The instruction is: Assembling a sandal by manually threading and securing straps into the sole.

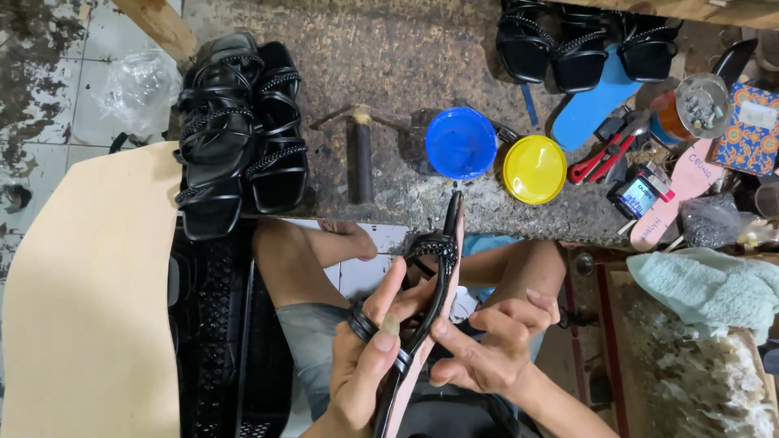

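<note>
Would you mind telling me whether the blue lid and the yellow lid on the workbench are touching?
Apart. The head view shows a thin strip of bench between the blue lid and the yellow lid.

— Where are we looking from?

— From our own head, the one camera we have, tilted steeply down over our lap.

— Which way does it face?

— Forward and down: our knees sit in the lower middle, the table (389, 73) runs across the top of the frame, and tiled floor (49, 89) shows at the upper left.

— How near are we?

— Close. Our hands, the left hand (365, 357) and the right hand (495, 345), fill the bottom centre, and the table's far edge is cut off.

— Any second view to compare?

— None; nothing is shared.
</note>
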